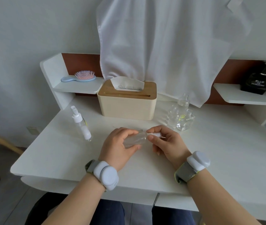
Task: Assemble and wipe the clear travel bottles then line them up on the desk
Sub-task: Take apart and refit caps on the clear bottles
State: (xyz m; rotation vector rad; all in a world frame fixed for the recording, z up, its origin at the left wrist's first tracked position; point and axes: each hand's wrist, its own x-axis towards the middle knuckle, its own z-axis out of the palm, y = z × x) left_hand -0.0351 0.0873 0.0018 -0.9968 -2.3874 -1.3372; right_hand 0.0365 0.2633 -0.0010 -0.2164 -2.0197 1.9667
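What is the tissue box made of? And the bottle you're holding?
The tissue box looks like smooth cream plastic with a wooden lid, since the top shows tan grain; it could be bamboo. The bottle in the left hand seems clear plastic: you see through it. The right hand pinches its white cap, probably plastic.
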